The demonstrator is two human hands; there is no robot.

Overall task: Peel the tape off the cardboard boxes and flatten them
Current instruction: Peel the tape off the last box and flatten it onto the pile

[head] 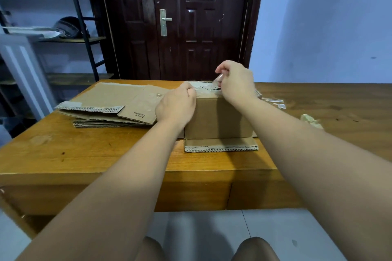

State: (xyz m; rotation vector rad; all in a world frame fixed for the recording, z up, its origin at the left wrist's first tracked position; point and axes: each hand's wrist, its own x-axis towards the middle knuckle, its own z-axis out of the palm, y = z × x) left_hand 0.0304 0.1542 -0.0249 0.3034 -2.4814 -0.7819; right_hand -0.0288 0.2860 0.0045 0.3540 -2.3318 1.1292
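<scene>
The right grip pinches a lifted end of clear tape between thumb and fingertips, just above the top of the box. The left grip curls its fingers over the box's top left edge, holding it down. The box stands upright on the counter, beside a stack of flattened boxes; peeled scraps lie to its right. To do this step well, pull the tape low and steady along the seam with the brace firm, so the strip probably comes off whole without tearing the cardboard.
</scene>
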